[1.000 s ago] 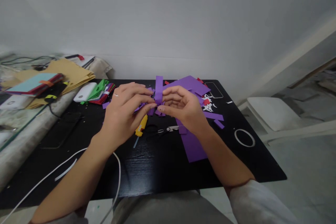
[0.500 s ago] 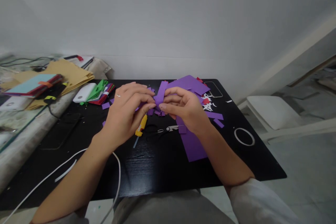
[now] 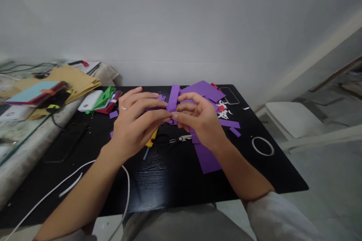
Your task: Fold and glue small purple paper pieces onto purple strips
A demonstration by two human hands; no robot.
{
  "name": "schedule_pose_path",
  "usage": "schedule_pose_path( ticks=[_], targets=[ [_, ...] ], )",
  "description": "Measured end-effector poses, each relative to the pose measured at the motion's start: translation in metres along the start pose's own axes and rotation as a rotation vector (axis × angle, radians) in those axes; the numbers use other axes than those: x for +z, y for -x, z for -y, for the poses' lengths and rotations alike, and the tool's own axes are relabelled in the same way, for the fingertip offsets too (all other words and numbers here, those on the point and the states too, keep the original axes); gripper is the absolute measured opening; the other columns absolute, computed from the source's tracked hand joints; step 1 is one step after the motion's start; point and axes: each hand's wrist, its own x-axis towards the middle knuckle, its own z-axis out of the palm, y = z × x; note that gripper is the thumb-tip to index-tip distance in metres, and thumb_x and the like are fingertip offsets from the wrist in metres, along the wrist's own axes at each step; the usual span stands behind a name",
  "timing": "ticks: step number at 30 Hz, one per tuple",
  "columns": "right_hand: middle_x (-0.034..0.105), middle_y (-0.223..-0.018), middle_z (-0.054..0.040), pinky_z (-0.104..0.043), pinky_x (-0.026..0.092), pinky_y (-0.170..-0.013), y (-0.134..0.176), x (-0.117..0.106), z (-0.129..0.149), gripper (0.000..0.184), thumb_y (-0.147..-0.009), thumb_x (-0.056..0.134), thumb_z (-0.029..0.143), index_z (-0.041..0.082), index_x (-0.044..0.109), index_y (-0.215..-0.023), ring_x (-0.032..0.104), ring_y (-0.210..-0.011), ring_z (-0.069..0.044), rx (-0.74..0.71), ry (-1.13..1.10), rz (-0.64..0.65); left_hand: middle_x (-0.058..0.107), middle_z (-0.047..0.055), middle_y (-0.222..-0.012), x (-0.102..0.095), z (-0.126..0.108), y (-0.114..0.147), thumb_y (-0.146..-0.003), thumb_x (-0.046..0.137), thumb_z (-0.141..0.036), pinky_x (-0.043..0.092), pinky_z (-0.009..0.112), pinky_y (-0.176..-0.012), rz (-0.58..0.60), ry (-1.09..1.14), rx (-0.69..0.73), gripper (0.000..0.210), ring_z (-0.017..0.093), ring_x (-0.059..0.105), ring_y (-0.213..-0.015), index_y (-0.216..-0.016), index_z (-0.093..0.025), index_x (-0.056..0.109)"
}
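A purple paper strip [image 3: 173, 98] stands up between my hands above the middle of the table, its lower end at my fingertips. My right hand [image 3: 198, 116] pinches that end between thumb and fingers. My left hand [image 3: 138, 120], with a ring on one finger, meets it from the left, its fingertips closed at the strip's lower edge. The left thumb is mostly hidden behind the fingers. Below the hands lie a yellow glue gun [image 3: 152, 138], partly covered by my left hand, and scissors [image 3: 184, 138] with dark handles.
Purple paper sheets [image 3: 207, 160] lie beneath and behind my right hand, with white scraps [image 3: 223, 111] beside them. Folded coloured felt or paper [image 3: 106, 99] sits at the left back. A white cable [image 3: 128, 180] crosses the front left. A phone-shaped outline [image 3: 229, 96] is at the right back.
My left hand's fingers have straightened and shifted slightly, with the thumb now tucked behind them. The purple strip stands a little higher and shows more of its length. My right hand keeps its pinch.
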Motion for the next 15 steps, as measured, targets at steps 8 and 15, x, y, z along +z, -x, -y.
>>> schedule_pose_path(
  ticks=[8,15],
  targets=[
    [0.074,-0.083,0.001,-0.02,0.044,-0.042,0.0042,0.0034,0.0041,0.05,-0.068,0.097,0.035,0.021,0.061,-0.101,0.064,-0.054,-0.009,0.015,0.008,0.001,0.08,-0.001,-0.095,-0.002,-0.0038,-0.004,-0.097,0.071,-0.021,0.047,0.052,-0.114,0.03,0.037,-0.077,0.008,0.024,0.074,-0.103,-0.102,-0.027,0.071],
    [0.077,-0.085,-0.0009,-0.021,0.051,-0.046,0.0067,0.0023,0.0071,0.043,-0.073,0.094,0.035,0.021,0.066,-0.101,0.069,-0.058,-0.011,-0.002,0.026,0.033,0.08,-0.002,-0.092,-0.0056,-0.0076,-0.0048,-0.098,0.07,-0.024,0.048,0.055,-0.114,0.034,0.015,-0.152,0.007,0.024,0.075,-0.101,-0.1,-0.03,0.07]
  ],
)
